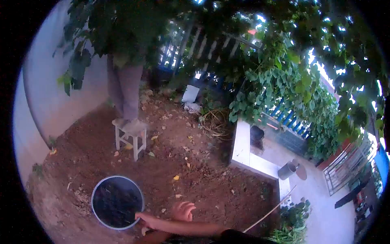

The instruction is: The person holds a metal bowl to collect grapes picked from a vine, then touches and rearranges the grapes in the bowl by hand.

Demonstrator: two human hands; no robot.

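A round bucket (pixel 96 211) with a pale rim stands on the soil at the lower left, with dark contents too dim to make out. My right hand (pixel 148 220) reaches across from the right, its fingers closed at the bucket's rim. Just right of it is my left hand (pixel 183 211), fingers apart and slightly curled, with nothing visible in it. My forearms cross near the bottom edge.
A person's legs (pixel 128 87) stand on a small stool (pixel 132 129), upper body hidden by leaves. Coiled vines (pixel 215 123) lie near a white low wall (pixel 260 166). Beyond are a grey bucket (pixel 287 171) and a thin stick (pixel 270 211).
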